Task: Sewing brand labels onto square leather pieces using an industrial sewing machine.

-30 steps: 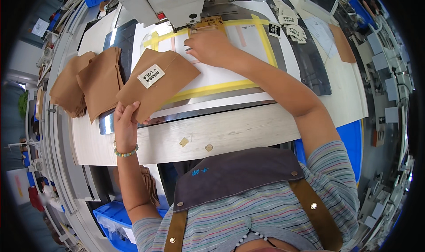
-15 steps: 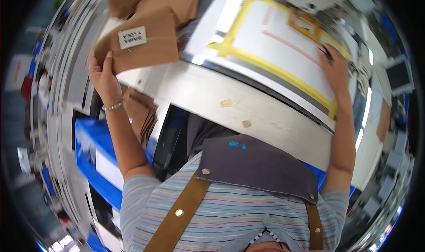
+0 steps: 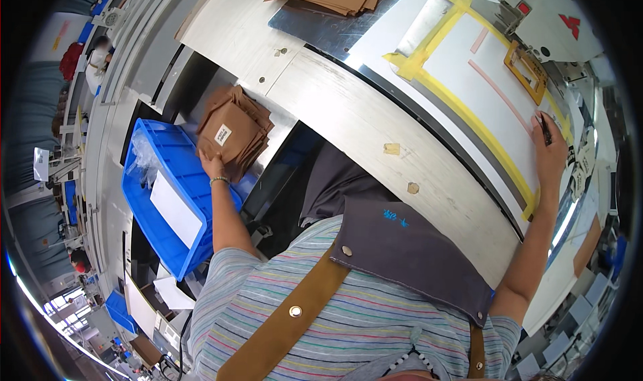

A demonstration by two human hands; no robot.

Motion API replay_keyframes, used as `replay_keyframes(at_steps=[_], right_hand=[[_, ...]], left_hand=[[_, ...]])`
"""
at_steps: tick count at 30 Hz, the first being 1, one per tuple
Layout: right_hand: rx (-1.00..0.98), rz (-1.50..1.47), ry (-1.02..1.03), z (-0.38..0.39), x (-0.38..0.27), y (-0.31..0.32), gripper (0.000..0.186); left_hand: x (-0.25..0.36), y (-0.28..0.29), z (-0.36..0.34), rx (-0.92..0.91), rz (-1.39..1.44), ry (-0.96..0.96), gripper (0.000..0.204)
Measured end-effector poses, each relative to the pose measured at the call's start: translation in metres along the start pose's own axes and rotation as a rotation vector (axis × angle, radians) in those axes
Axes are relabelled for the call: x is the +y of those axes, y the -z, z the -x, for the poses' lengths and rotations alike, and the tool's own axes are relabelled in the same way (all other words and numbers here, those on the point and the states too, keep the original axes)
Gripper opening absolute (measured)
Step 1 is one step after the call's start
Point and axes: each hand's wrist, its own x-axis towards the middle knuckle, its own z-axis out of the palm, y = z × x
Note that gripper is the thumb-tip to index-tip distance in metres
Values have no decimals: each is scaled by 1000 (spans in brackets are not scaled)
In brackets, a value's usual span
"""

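Left hand, nearer: touches piece at its 1 o'clock, pinch I cannot tell | piece: atop stack, long axis unclear | right hand: closed round dark tool

I observe a head-worn fisheye camera, the left of a side-by-side pair, aimed steeply down. Its field holds the left hand left of centre and the right hand toward the right rim. The shirt, below and between the hands, is close to the lens; windows past the left hand lie far off. The table, between the hands, appears bowed.
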Motion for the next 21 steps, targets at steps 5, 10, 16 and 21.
replay_keyframes(at_steps=[5, 10, 16, 21], right_hand=[[3, 45, 1, 4, -5, 2, 35], [3, 29, 42, 3, -14, 0, 32], [4, 53, 99, 12, -18, 6, 30], [-17, 66, 120, 13, -25, 7, 30]], left_hand=[[36, -24, 10, -16, -754, 118, 83], [158, -78, 8, 322, -682, -543, 69], [391, -199, 90, -361, 25, -1120, 35], [439, -272, 119, -464, -125, -1496, 31]])
